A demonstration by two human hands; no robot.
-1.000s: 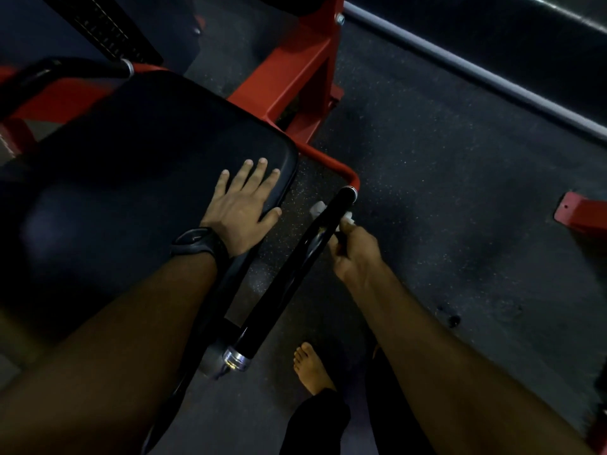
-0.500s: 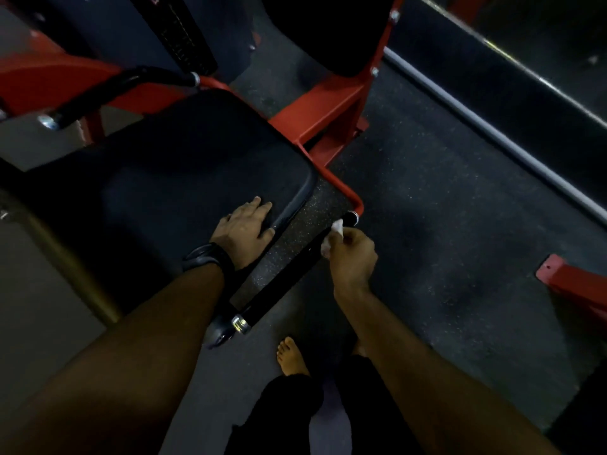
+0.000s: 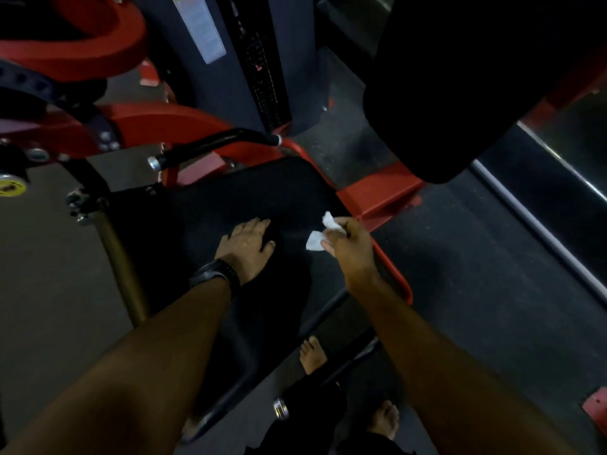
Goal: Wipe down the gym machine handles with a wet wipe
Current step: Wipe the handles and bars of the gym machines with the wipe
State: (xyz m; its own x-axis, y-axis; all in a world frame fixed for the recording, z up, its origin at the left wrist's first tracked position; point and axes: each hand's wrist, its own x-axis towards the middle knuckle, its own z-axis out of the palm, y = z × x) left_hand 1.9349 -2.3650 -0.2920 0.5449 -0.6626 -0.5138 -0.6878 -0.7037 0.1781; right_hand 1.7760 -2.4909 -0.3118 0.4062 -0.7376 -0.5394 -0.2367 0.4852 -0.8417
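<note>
My right hand (image 3: 351, 247) holds a crumpled white wet wipe (image 3: 320, 233) above the right side of the black seat pad (image 3: 230, 198), clear of any handle. My left hand (image 3: 246, 247), with a black watch on the wrist, lies flat on the seat pad with fingers spread. A black handle (image 3: 216, 144) with a silver end cap runs across behind the seat. The nearer black handle (image 3: 341, 366) with a silver cap lies low, under my right forearm, partly hidden.
Red machine frame (image 3: 381, 188) surrounds the seat. A grey weight stack column (image 3: 259, 60) stands behind. A large black pad (image 3: 460, 77) hangs at upper right. A brass-coloured post (image 3: 121, 267) is at left. My bare feet (image 3: 312, 354) stand on the dark rubber floor.
My right hand lifted the wipe off the near handle and moved it up over the seat. The camera view tilted up and left, showing more of the machine. My left hand stayed on the seat.
</note>
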